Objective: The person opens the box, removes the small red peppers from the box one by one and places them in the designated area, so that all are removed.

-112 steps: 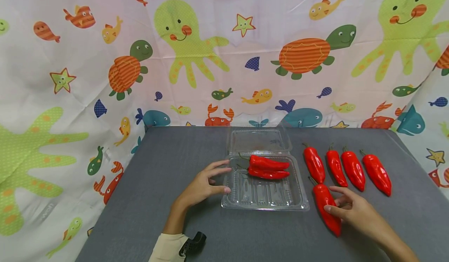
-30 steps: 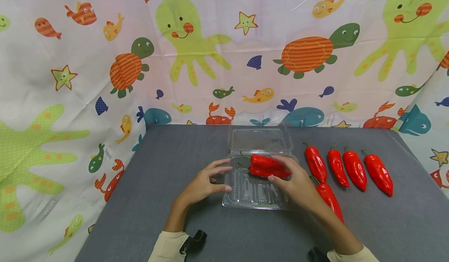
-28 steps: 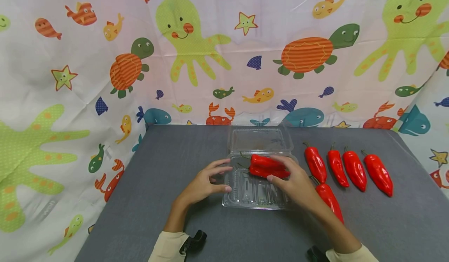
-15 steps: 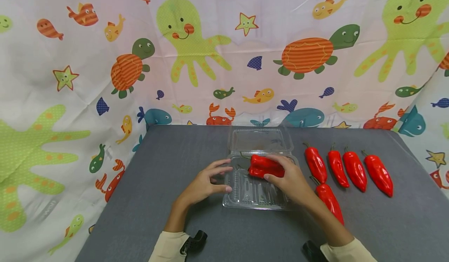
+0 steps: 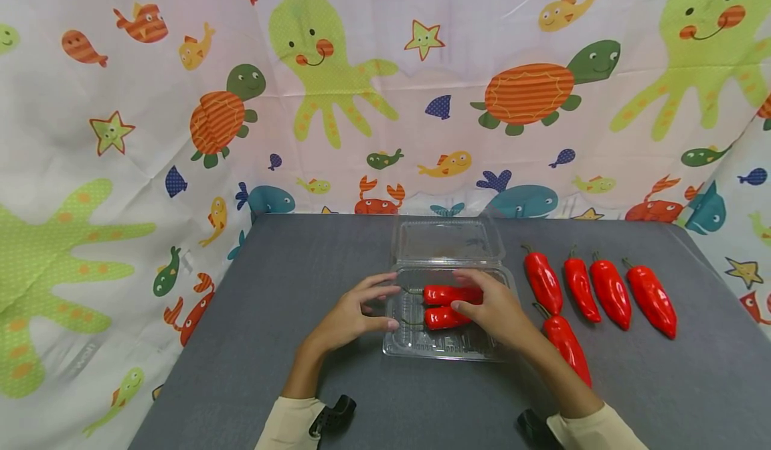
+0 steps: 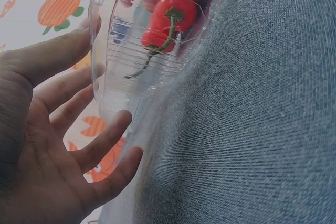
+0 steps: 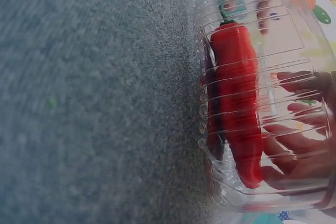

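A clear plastic clamshell container [image 5: 415, 349] lies on the grey table with its lid [image 5: 446, 239] folded back. Two glossy red peppers lie crosswise in it, stems to the left: a rear pepper [image 5: 436, 294] and a front pepper [image 5: 442, 318]. My right hand [image 5: 502, 309] reaches in from the right, thumb and fingers around the rear pepper; their right ends are hidden by the hand. In the right wrist view a pepper [image 7: 236, 82] shows through the clear wall. My left hand [image 5: 346, 316] is spread loosely at the container's left edge, fingertips at the rim [image 6: 95, 56].
Several more red peppers lie on the table right of the container, stems pointing back; the nearest pepper [image 5: 566, 349] is partly behind the right forearm. A curtain [image 5: 361, 68] printed with sea animals hangs along the table's back edge.
The right hand first touched a pepper on the table, then moved left into the container. The two peppers inside have shifted toward the front and apart. The left hand has stayed in place.
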`<state>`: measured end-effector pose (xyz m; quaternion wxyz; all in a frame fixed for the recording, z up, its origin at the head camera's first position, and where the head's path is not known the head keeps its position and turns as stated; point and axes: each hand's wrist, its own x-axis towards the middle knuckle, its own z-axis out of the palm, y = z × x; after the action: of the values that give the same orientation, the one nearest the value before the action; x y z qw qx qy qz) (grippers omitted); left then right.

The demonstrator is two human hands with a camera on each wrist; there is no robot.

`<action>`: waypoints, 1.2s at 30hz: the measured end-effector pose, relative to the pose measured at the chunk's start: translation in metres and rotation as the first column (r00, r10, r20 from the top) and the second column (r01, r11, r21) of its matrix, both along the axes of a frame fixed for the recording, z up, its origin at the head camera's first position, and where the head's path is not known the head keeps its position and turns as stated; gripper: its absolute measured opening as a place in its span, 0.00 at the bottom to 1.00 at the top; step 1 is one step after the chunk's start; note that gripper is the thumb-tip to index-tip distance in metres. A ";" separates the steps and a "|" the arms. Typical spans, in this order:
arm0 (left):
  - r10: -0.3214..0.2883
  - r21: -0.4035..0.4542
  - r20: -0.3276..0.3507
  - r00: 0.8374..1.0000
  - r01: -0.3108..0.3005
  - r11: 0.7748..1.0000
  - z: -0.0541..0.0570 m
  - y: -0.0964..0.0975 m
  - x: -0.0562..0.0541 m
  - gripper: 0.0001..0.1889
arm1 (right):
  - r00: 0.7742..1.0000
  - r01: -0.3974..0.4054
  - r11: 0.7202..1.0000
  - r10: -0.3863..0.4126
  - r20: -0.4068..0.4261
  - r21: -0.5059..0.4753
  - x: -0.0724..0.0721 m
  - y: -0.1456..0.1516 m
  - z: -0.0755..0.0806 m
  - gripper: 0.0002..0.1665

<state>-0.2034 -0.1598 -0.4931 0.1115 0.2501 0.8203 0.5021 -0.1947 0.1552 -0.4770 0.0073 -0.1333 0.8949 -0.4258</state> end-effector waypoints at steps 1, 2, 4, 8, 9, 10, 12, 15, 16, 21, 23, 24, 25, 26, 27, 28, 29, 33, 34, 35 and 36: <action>0.000 0.001 0.001 1.000 0.000 1.000 0.000 0.000 0.000 0.33 | 1.000 0.000 1.000 0.000 0.002 0.008 -0.001 0.000 0.000 0.35; 0.001 0.002 0.002 1.000 -0.001 1.000 0.000 0.000 0.000 0.33 | 1.000 -0.006 1.000 0.006 0.001 0.016 -0.002 -0.001 0.000 0.34; 0.004 0.000 0.004 1.000 -0.004 1.000 0.000 0.000 0.000 0.33 | 1.000 -0.019 0.999 0.019 0.007 0.030 -0.003 -0.002 0.000 0.33; 0.008 -0.009 0.004 1.000 -0.008 1.000 0.000 0.000 0.000 0.33 | 0.999 -0.039 0.998 0.038 0.034 0.045 -0.005 -0.003 0.000 0.31; 0.009 -0.010 0.004 1.000 -0.009 1.000 0.000 0.000 0.000 0.33 | 0.998 -0.041 0.998 0.039 0.042 0.046 -0.005 -0.004 0.000 0.31; 0.009 -0.013 0.003 1.000 -0.009 1.000 0.001 0.000 0.000 0.34 | 0.998 -0.041 0.998 0.039 0.050 0.049 -0.006 -0.004 0.000 0.30; 0.011 -0.017 0.001 1.000 -0.011 1.000 0.001 0.000 0.000 0.34 | 0.997 -0.043 0.998 0.040 0.064 0.051 -0.006 -0.004 0.000 0.30; 0.013 -0.016 0.003 1.000 -0.013 1.000 0.002 0.001 0.000 0.34 | 0.996 -0.045 0.998 0.040 0.083 0.052 -0.007 -0.005 -0.001 0.30; 0.013 -0.016 0.003 1.000 -0.013 1.000 0.002 0.001 0.000 0.34 | 0.995 -0.045 0.998 0.040 0.089 0.052 -0.008 -0.006 -0.001 0.30; 0.010 -0.006 0.006 1.000 -0.010 1.000 0.002 0.001 0.001 0.33 | 0.993 -0.052 0.996 0.044 0.109 0.069 -0.009 -0.007 -0.002 0.28; 0.010 -0.007 0.006 1.000 -0.010 1.000 0.002 0.000 0.001 0.33 | 0.992 -0.054 0.996 0.045 0.120 0.078 -0.009 -0.007 -0.003 0.27; 0.011 -0.008 0.006 1.000 -0.011 1.000 0.002 0.000 0.001 0.33 | 0.991 -0.053 0.995 0.043 0.127 0.081 -0.010 -0.008 -0.003 0.26; 0.011 -0.010 0.005 1.000 -0.011 1.000 0.002 0.000 0.001 0.33 | 0.990 -0.053 0.995 0.042 0.137 0.081 -0.010 -0.008 -0.003 0.26; 0.011 -0.013 0.004 1.000 -0.011 1.000 0.001 0.000 0.001 0.34 | 0.988 -0.052 0.995 0.040 0.146 0.081 -0.010 -0.008 -0.003 0.26; 0.011 -0.015 0.003 1.000 -0.011 1.000 0.001 0.000 0.001 0.34 | 0.987 -0.050 0.995 0.036 0.155 0.083 -0.010 -0.008 -0.003 0.26; 0.011 -0.018 0.004 1.000 -0.011 1.000 0.001 0.000 0.000 0.34 | 0.986 -0.049 0.995 0.034 0.163 0.086 -0.010 -0.008 -0.003 0.26; 0.012 -0.019 0.005 1.000 -0.012 1.000 0.001 0.000 0.000 0.34 | 0.985 -0.046 0.995 0.031 0.170 0.089 -0.010 -0.008 -0.003 0.27; 0.012 -0.020 0.007 1.000 -0.012 1.000 0.000 0.000 0.000 0.34 | 0.984 -0.039 0.994 0.021 0.178 0.099 -0.011 -0.009 -0.004 0.27; 0.012 -0.020 0.009 1.000 -0.012 1.000 0.000 0.000 -0.001 0.34 | 0.984 -0.039 0.994 0.021 0.177 0.100 -0.011 -0.009 -0.004 0.27; 0.011 -0.020 0.006 1.000 -0.011 1.000 0.000 0.000 -0.001 0.34 | 0.984 -0.037 0.994 0.019 0.174 0.101 -0.011 -0.009 -0.004 0.27; 0.008 -0.019 0.004 1.000 -0.008 1.000 0.000 0.000 -0.001 0.34 | 0.985 -0.036 0.994 0.019 0.171 0.101 -0.011 -0.010 -0.004 0.27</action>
<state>-0.2043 -0.1602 -0.4933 0.1132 0.2447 0.8258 0.4953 -0.2059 0.1455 -0.4814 0.0963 -0.1084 0.9099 -0.3886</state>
